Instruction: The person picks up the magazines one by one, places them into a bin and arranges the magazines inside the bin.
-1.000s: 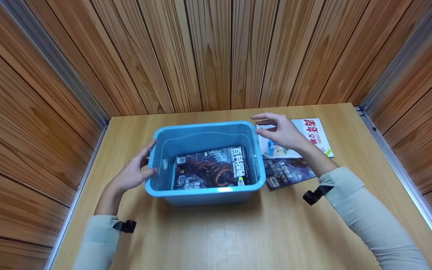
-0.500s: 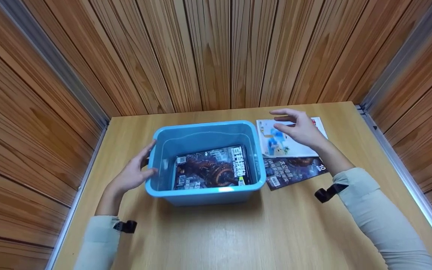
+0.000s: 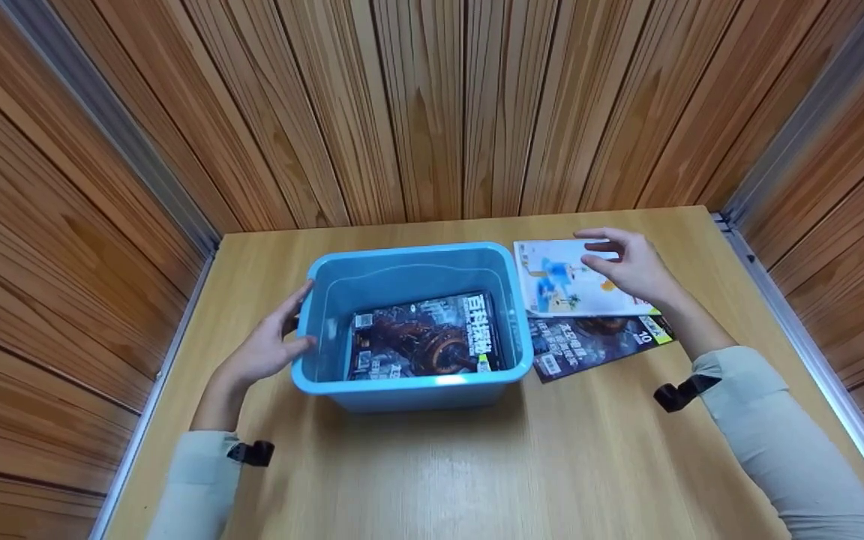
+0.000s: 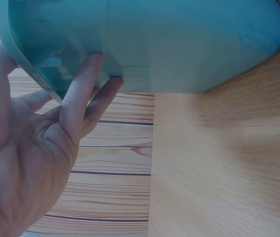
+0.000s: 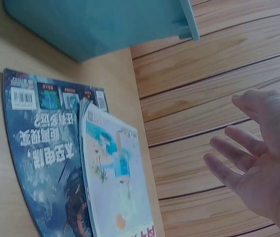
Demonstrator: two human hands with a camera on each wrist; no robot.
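Blue bin (image 3: 409, 379): the left hand (image 3: 263, 349) presses its nine-o'clock wall, fingers straight; at three o'clock the right hand (image 3: 631, 266) hovers spread above the white magazine (image 3: 563, 289).

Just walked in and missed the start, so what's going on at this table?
A person is at a wooden table with a blue bin that has one dark magazine lying flat inside. The left hand rests against the bin's left wall, fingers straight. The right hand hovers open above a white magazine, not gripping it. That one lies on top of another dark magazine, both on the table right of the bin.
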